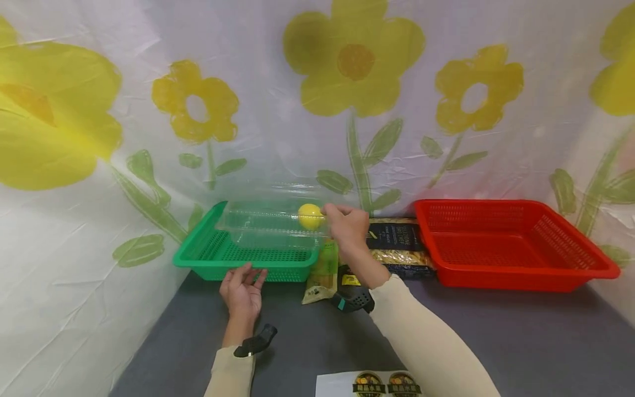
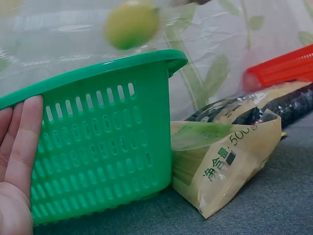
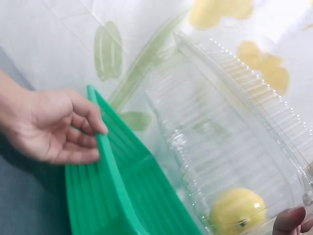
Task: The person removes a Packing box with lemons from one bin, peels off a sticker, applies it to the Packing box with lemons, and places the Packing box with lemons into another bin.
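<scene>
Sleeves [image 1: 436,336]: pale cream, coming in behind both hands from the wearer's side.
Sticker sheet [image 1: 339,385]: white with round printed labels, lying on the dark grey tabletop [image 1: 307,342], nearer the wearer than either hand.
Wristbands [image 1: 255,341]: black, one just behind each hand.
Left hand [image 1: 243,292]: narrow hold on the near rim of the green basket [image 1: 200,263], one digit bent over the top edge, other fingers against the outside wall.
Right hand [image 1: 347,226]: pinching the near end of the clear container [image 1: 268,223], a thumb showing against the plastic in its own wrist view.
Clear container: ridged, see-through, stretching leftward from the right hand and above the green basket, beyond the left hand; whether it touches the basket I cannot tell.
Yellow fruit [image 1: 310,216]: inside the clear container, at the end close to the right hand's fingers.
Green basket: slotted, standing on the tabletop directly beyond the left hand.
Pale bag [image 1: 319,275]: between the two hands, just beside the basket's right end, printed 500g.
Black pack [image 1: 397,237]: right of the right hand, yellowish contents showing through its window.
Red basket [image 1: 521,272]: well to the right of the right hand, just beside the black pack.
Flowered sheet [image 1: 268,121]: behind everything, beyond both hands.
</scene>
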`<action>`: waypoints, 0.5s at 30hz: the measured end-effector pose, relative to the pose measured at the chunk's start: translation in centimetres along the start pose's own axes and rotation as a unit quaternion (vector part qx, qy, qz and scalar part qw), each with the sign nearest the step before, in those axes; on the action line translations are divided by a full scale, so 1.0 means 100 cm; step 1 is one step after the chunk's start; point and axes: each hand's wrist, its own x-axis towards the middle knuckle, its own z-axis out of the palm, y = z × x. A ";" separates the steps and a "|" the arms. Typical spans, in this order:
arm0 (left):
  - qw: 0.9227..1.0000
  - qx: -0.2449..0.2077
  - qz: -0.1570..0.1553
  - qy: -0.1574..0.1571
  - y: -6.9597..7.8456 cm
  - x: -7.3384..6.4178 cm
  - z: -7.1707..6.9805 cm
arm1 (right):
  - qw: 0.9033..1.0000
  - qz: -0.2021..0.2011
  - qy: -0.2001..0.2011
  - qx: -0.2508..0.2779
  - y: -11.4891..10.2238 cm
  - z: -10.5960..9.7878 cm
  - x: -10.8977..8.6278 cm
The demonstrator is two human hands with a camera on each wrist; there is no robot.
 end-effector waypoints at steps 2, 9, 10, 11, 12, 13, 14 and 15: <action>1.000 0.001 -0.005 0.004 0.000 0.000 0.000 | 1.000 -0.006 0.011 -0.014 0.000 -0.014 -0.002; 1.000 0.007 0.004 0.005 -0.001 0.001 0.001 | 0.998 -0.037 0.027 -0.032 0.002 -0.055 -0.012; 1.000 0.009 0.005 0.003 -0.001 0.001 0.001 | 0.998 -0.039 0.030 -0.033 0.003 -0.061 -0.014; 1.000 0.011 0.006 0.002 -0.001 0.001 0.001 | 0.998 -0.042 0.033 -0.034 0.003 -0.066 -0.015; 1.000 0.013 0.008 0.001 -0.001 0.001 0.000 | 0.998 -0.045 0.036 -0.036 0.004 -0.071 -0.017; 1.000 0.015 0.009 0.001 -0.001 0.001 0.000 | 0.998 -0.044 0.037 -0.034 0.004 -0.076 -0.018; 1.000 0.017 0.010 0.002 -0.001 0.000 0.000 | 0.998 -0.043 0.038 -0.032 0.004 -0.082 -0.019; 1.000 0.017 0.011 0.002 -0.001 0.000 0.000 | 0.998 -0.041 0.037 -0.028 0.005 -0.087 -0.021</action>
